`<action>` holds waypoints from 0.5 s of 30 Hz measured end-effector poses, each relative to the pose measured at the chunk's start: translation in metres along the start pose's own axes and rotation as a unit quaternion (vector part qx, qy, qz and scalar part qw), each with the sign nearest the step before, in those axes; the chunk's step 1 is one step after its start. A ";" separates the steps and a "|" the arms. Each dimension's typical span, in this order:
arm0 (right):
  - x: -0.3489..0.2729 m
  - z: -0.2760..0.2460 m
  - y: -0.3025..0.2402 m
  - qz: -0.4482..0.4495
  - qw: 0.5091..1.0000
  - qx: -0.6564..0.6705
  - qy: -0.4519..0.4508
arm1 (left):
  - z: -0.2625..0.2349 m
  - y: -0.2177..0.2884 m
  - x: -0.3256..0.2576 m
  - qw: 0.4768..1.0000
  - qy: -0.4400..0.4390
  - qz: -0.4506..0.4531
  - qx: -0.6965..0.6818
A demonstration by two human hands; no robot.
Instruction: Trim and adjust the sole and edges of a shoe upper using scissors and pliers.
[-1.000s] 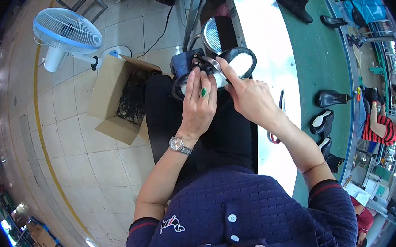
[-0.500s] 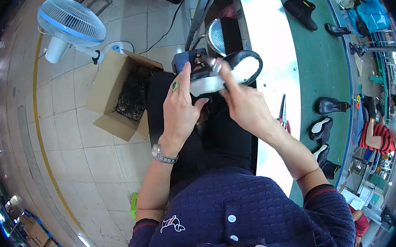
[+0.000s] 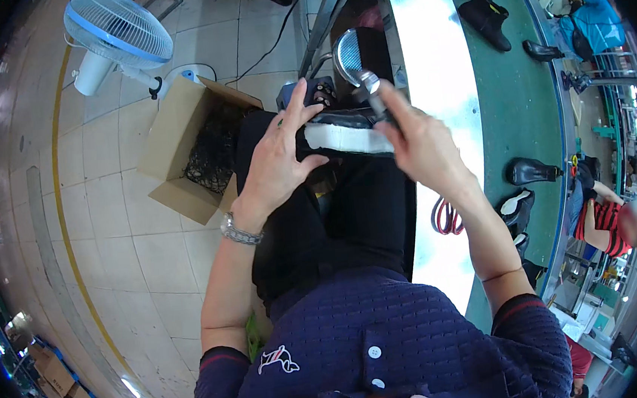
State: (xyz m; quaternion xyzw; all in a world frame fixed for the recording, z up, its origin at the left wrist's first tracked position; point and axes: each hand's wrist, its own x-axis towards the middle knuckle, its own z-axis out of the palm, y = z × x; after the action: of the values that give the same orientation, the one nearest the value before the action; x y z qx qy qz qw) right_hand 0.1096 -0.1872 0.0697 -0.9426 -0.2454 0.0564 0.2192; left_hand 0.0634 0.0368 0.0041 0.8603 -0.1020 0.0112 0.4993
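While clamping a metal-headed tool (image 3: 371, 87) in the right hand (image 3: 431, 147) near a white-soled black shoe (image 3: 343, 138), spreads the left hand (image 3: 278, 165) about its left end; cannot tell if touching. Right of the shoe: edge of metal workbench (image 3: 436, 67); left: carton (image 3: 166, 148), then open tiled floor (image 3: 143, 267).

No legible words or numbers. White animal-shaped emblem (image 3: 278, 360) with red accent on navy shirt (image 3: 420, 323) chest.
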 end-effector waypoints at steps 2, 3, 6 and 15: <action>-0.002 -0.010 0.005 0.118 0.992 -0.049 -0.021 | -0.003 0.001 -0.003 0.998 0.017 0.051 0.030; -0.010 -0.012 0.010 0.116 0.992 -0.053 -0.024 | 0.000 0.001 -0.014 0.998 0.019 0.028 0.056; -0.032 -0.012 0.006 0.180 0.967 -0.002 -0.181 | 0.013 0.009 -0.056 0.987 0.010 -0.131 -0.091; -0.048 -0.001 -0.048 0.053 0.937 0.206 -0.278 | -0.004 0.010 -0.102 0.967 0.174 -0.184 0.032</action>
State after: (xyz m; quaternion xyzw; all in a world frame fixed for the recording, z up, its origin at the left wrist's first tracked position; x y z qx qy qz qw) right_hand 0.0465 -0.1733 0.0917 -0.8349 -0.2294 0.3774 0.3287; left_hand -0.0378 0.0527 0.0020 0.8646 0.1465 0.0719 0.4751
